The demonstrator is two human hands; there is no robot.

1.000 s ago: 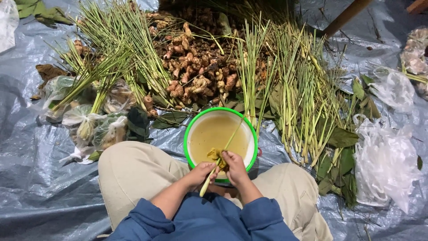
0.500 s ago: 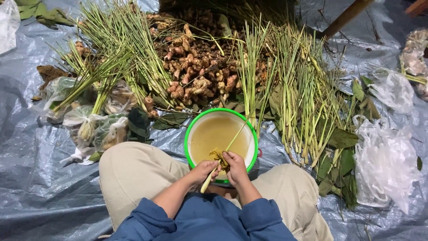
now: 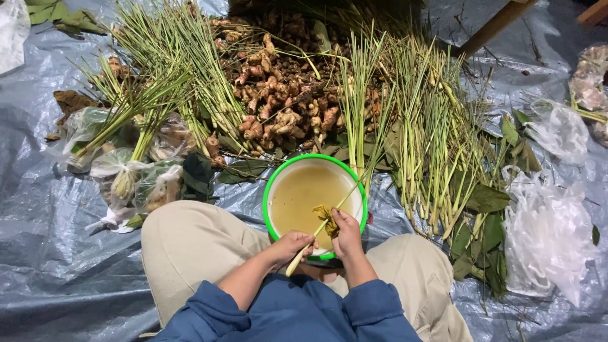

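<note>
We see the left hand [image 3: 292,244] with its fingers wrapped round the pale, thick base of a lemongrass stalk [image 3: 315,229], and the right hand [image 3: 347,233] with its fingers pinched on the same stalk higher up, where wilted yellowish outer leaves bunch. The stalk's thin green top slants toward one o'clock over a round basin [image 3: 272,187] with a bright green rim, holding cloudy, yellowish water. The basin sits on a crinkled grey-blue plastic sheet [image 3: 57,253] on the ground, just beyond our beige-trousered knees. At twelve o'clock lies a heap of knobbly brown ginger roots [image 3: 282,95]. Stiff green lemongrass bundles [image 3: 430,133] fan out at two o'clock, more at ten. Thin clear bags [image 3: 551,240] crumple at three o'clock, and knotted bags of greens [image 3: 136,174] at nine.
</note>
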